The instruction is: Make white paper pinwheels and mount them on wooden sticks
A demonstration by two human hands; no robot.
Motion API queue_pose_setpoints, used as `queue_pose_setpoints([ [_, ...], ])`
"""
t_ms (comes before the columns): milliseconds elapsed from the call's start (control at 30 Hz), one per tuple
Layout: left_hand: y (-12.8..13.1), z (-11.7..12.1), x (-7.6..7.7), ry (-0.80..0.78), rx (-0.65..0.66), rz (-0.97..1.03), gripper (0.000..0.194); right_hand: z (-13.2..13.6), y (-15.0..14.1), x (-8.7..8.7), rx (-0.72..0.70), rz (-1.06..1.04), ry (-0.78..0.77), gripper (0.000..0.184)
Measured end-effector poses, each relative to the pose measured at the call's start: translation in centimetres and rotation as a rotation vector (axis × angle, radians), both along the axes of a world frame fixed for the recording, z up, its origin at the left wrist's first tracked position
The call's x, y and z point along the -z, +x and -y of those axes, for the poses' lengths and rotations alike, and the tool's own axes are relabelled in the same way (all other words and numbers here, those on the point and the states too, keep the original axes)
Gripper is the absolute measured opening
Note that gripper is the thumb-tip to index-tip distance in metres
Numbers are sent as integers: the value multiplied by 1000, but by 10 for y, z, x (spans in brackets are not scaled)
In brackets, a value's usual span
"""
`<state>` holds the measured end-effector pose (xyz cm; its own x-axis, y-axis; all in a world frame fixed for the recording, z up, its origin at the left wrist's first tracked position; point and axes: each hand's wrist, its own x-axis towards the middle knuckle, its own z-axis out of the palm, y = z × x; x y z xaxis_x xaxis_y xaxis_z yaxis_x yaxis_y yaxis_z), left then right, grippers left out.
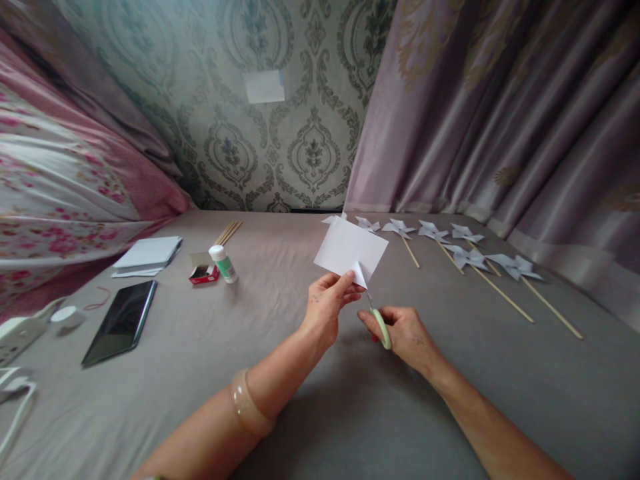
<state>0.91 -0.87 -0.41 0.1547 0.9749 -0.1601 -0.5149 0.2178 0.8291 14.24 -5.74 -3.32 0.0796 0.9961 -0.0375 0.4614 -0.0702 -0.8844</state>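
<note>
My left hand (327,301) pinches the lower edge of a white paper square (350,251) and holds it up over the grey sheet. My right hand (403,331) is closed around green-handled scissors (381,325), whose blades point up into the paper's bottom corner, where a small flap is folded or cut. A pale bangle sits on my left forearm.
Several white paper pinwheels on wooden sticks (470,257) lie at the right by the curtain. A glue bottle (223,263), a small red box (203,273), loose sticks (227,232), a paper stack (147,255) and a black phone (121,322) lie at the left.
</note>
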Motion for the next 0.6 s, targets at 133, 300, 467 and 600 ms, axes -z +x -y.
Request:
queue_pose_setpoints([
  [133,-5,-8,1,-9,-39,-37,25,3,1,-7,-114,8,-75,40],
  [300,-21,-26,0,43,-50,-203,15,1,13,-22,42,-122,67,37],
  [467,-29,-31,-2,129,227,-387,10,-9,38,-22,303,-336,164,42],
  [600,-28,-28,-3,170,359,-444,13,-10,44,-17,202,-522,126,37],
])
